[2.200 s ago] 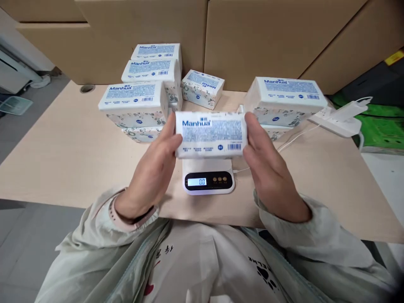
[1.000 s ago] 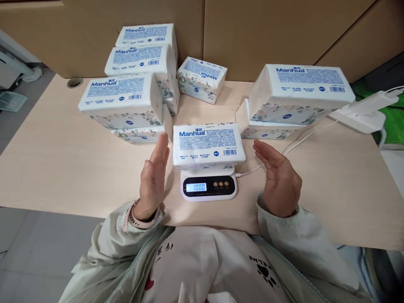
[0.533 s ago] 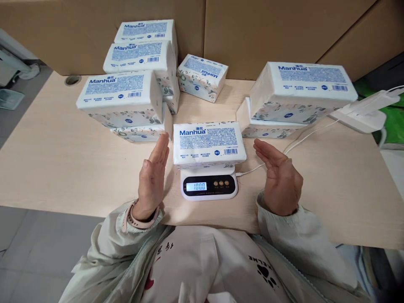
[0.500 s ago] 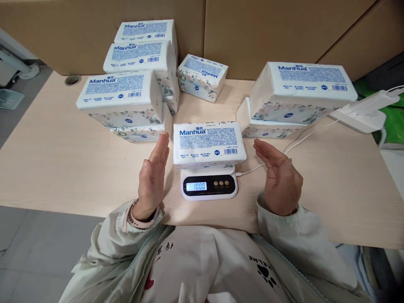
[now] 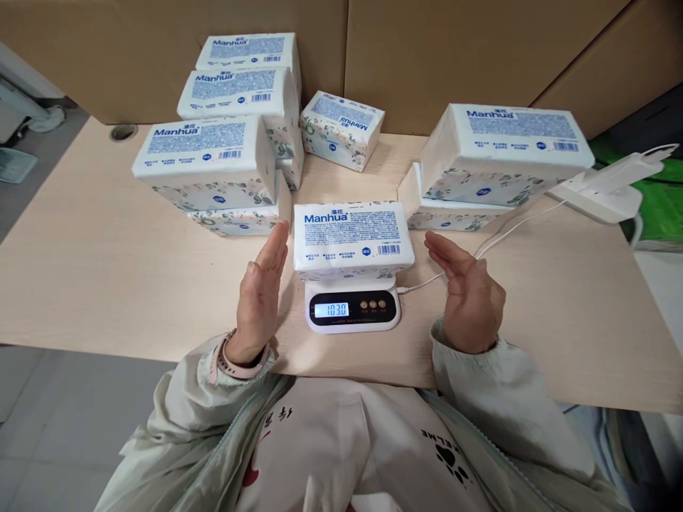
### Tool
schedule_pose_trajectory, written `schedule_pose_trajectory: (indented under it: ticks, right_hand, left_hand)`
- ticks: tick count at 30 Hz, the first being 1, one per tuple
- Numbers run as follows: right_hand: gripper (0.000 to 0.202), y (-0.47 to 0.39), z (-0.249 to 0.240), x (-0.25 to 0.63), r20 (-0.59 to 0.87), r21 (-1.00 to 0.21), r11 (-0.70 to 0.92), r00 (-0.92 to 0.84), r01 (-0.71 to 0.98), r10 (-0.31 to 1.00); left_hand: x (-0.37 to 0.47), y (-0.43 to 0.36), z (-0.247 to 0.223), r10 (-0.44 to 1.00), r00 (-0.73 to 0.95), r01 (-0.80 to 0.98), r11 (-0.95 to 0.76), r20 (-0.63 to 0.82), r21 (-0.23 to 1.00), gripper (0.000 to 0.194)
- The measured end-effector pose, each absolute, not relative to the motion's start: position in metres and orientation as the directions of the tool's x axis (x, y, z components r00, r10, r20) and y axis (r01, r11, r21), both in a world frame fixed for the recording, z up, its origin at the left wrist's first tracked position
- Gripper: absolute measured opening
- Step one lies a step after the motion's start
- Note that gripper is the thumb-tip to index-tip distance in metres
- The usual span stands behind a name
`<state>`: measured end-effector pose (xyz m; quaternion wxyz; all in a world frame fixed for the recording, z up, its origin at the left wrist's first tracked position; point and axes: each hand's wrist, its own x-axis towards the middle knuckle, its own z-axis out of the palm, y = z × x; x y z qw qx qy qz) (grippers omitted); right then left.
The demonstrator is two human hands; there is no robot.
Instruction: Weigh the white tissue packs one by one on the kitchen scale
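Note:
A white tissue pack [image 5: 353,240] with blue Manhua print lies on a small white digital scale [image 5: 353,328], whose lit display reads about 103.0. On the left of the pack, my left hand [image 5: 260,299] is held upright with fingers stretched, apart from it. My right hand [image 5: 469,295] mirrors it on the other side, fingers straight and touching nothing. Both hands are empty, palms turned toward the pack. The pack hides the scale's weighing plate.
Stacked tissue packs [image 5: 205,153] stand at the back left, with a single angled pack [image 5: 342,130] beside them. Another stack [image 5: 504,153] stands back right, near a white power strip [image 5: 602,195]. A white cable [image 5: 491,245] runs to the scale. Cardboard [image 5: 395,64] walls the table's back.
The scale's display has gone from about 100.0 to about 103.0. Both hands keep nearly the same pose beside the pack; the view has shifted slightly.

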<state>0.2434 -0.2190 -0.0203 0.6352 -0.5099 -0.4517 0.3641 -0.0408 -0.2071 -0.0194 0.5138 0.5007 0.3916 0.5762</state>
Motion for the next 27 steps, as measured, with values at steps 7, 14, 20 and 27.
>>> schedule_pose_trajectory:
  ticks: [7,14,20,27]
  right_hand:
    - [0.048,-0.2193,-0.0194,0.2431,0.193,-0.98,0.195,0.317,0.023,0.929]
    - [0.051,-0.2191,-0.0172,0.2429,0.186,-0.982,0.187,0.317,0.026,0.93]
    - [0.05,-0.2193,-0.017,0.2428,0.19,-0.981,0.192,0.321,0.027,0.928]
    - [0.051,-0.2189,-0.0177,0.243,0.188,-0.982,0.182,0.321,0.048,0.928]
  left_hand:
    - [-0.0419,-0.2065,-0.0215,0.987,0.016,-0.21,-0.153,0.16,0.966,0.061]
    - [-0.0407,-0.2067,-0.0213,0.987,0.012,-0.211,-0.156,0.162,0.965,0.061]
    - [-0.0398,-0.2073,-0.0156,0.985,0.025,-0.196,-0.161,0.169,0.967,0.06]
    - [-0.0397,-0.2078,-0.0141,0.986,0.017,-0.2,-0.158,0.165,0.967,0.06]
